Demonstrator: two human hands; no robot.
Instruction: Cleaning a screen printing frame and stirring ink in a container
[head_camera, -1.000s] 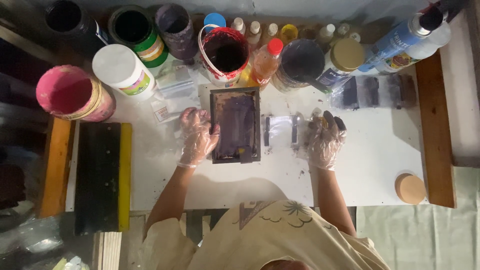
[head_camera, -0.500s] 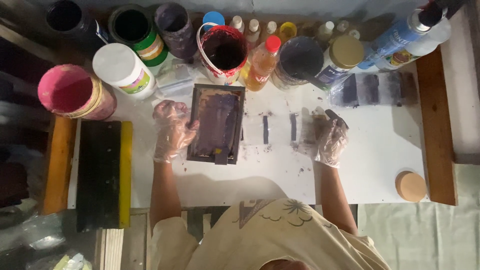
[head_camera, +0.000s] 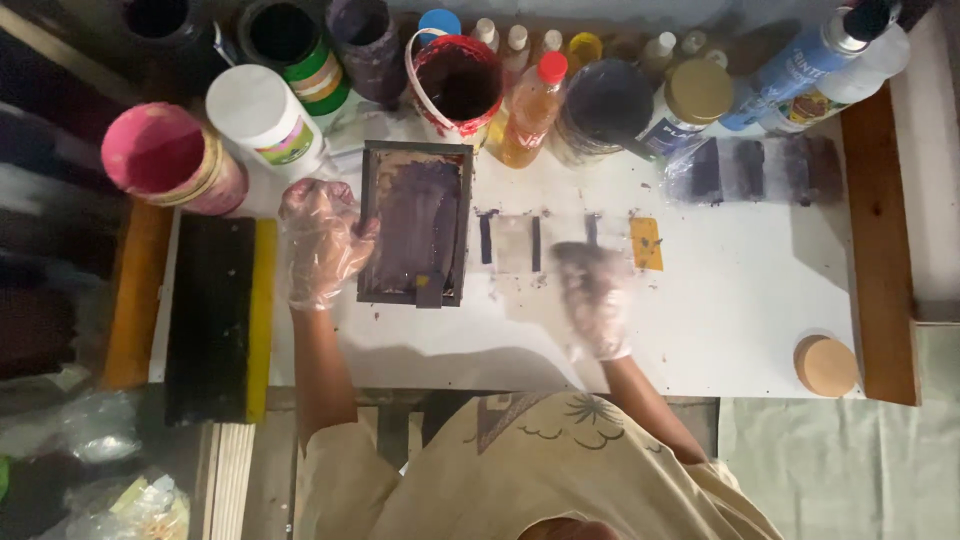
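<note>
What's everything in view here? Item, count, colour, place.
Framed screen: 1, dark frame with purple ink, table centre-left.
Table: 1, white top with wooden side rails.
Pink tub: 1, pink, far left.
White jar: 1, white lid, left of the screen's top.
Red bucket: 1, red rim, behind the screen.
Orange bottle: 1, red cap, back centre.
Dark jar: 1, dark, back centre.
Blue bottle: 1, back right.
Yellow tag: 1, right of centre.
Round wooden lid: 1, tan, front right.
Black pad: 1, yellow edge, left.
Left hand: clear glove, on the screen's left edge.
Right hand: clear glove, blurred, holds nothing visible.
</note>
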